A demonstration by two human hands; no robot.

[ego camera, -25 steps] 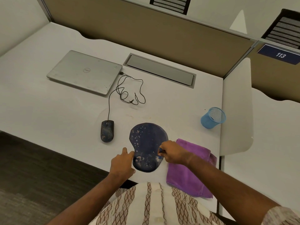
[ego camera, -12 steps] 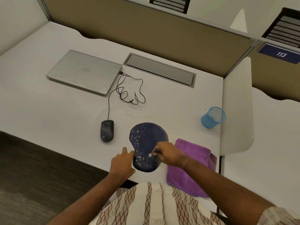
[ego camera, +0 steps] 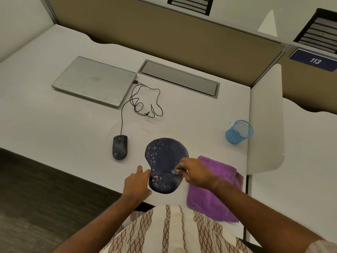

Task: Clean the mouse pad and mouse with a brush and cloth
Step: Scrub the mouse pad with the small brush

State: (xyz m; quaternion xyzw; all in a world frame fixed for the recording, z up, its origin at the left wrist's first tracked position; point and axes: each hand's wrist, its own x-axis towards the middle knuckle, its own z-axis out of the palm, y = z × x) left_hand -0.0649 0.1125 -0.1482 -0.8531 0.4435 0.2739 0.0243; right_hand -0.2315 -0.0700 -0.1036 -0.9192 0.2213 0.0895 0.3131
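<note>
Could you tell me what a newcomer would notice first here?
The dark blue mouse pad, speckled with pale spots, lies at the near edge of the desk; the right hand holds a brush on it while the left hand touches its left edge. A purple cloth lies right of it, and a dusty mouse to its left.

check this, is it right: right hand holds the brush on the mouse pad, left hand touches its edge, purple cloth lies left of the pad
No: the head view shows the purple cloth right of the mouse pad, not left. The right hand, brush and left hand are as stated.
</note>
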